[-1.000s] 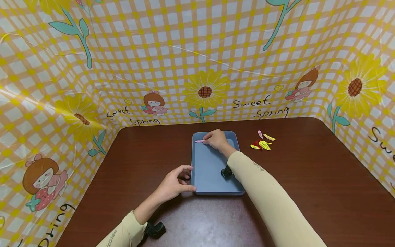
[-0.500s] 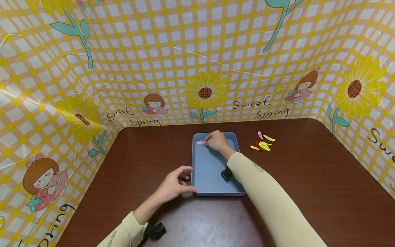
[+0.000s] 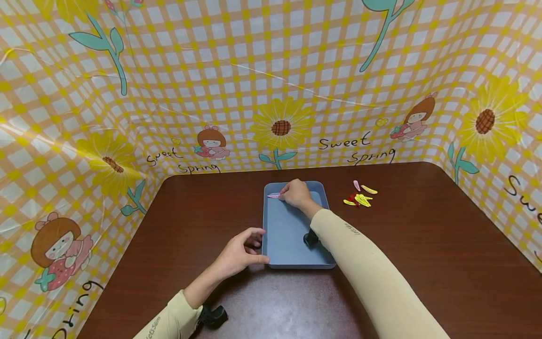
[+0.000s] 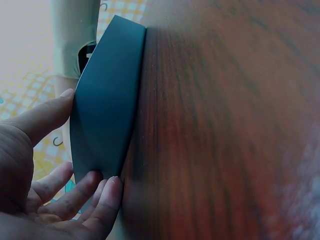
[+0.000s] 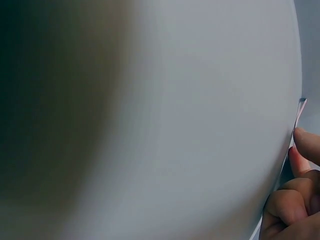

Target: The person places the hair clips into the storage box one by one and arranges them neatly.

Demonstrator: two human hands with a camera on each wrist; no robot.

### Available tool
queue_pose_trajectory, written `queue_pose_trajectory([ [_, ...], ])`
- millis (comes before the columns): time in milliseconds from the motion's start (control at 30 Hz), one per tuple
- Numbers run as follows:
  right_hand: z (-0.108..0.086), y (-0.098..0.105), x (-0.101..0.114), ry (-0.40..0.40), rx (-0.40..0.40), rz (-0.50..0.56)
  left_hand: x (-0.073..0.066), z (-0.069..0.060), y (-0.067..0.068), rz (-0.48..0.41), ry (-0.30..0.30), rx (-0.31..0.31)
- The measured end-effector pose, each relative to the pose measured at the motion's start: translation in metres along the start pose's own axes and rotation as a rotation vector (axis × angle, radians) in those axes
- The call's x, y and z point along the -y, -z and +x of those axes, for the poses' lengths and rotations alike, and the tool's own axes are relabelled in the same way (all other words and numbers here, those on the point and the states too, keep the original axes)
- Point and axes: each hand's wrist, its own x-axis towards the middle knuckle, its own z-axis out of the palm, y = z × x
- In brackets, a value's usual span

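Observation:
A pink snap hair clip (image 3: 273,196) is pinched between the thumb and index finger of my right hand (image 3: 297,194), at the far left inside the blue-grey tray (image 3: 285,235). In the right wrist view the clip (image 5: 300,111) looks narrow and forked at its free end, close to the tray floor; whether it touches cannot be told. My left hand (image 3: 237,253) rests against the tray's left side near the front corner. Its thumb and relaxed fingers touch the outer wall (image 4: 107,105) in the left wrist view.
Right of the tray lies a loose group of yellow clips (image 3: 362,200) with red ones (image 3: 353,197) partly beneath. Another pink clip (image 3: 356,185) and a yellow clip (image 3: 369,189) lie behind it. A checked cloth (image 3: 237,84) walls the brown table (image 3: 203,202) at the back and sides.
The pink clip in my right hand has tilted slightly, showing its flat face half a second ago and a thinner edge now. My left hand and the tray have stayed put.

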Motion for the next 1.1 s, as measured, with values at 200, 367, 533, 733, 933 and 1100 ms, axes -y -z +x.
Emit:
queue_pose_trajectory([
  [200,0.0009,-0.0011,-0.0007,0.021,0.016,-0.007,0.0001,0.0001,0.0003,0.001,0.0,0.0],
  [367,0.0015,-0.0029,-0.0002,0.058,0.025,-0.036,0.0001,-0.0004,0.0003,0.005,0.001,0.0],
  [533,0.0029,-0.0032,0.0017,0.056,0.028,-0.076,-0.0001,-0.0005,0.0002,0.008,-0.002,-0.001],
  [733,0.004,-0.0009,0.0039,0.055,0.026,-0.149,-0.0015,-0.0006,0.0009,-0.002,-0.005,0.005],
  [933,0.0036,0.0009,0.0073,0.039,0.02,-0.212,-0.0005,-0.0002,0.0009,-0.005,-0.009,0.004],
  [1100,0.0033,0.0002,0.0079,0.016,0.022,-0.236,0.0,-0.0003,0.0005,-0.004,-0.009,0.004],
])
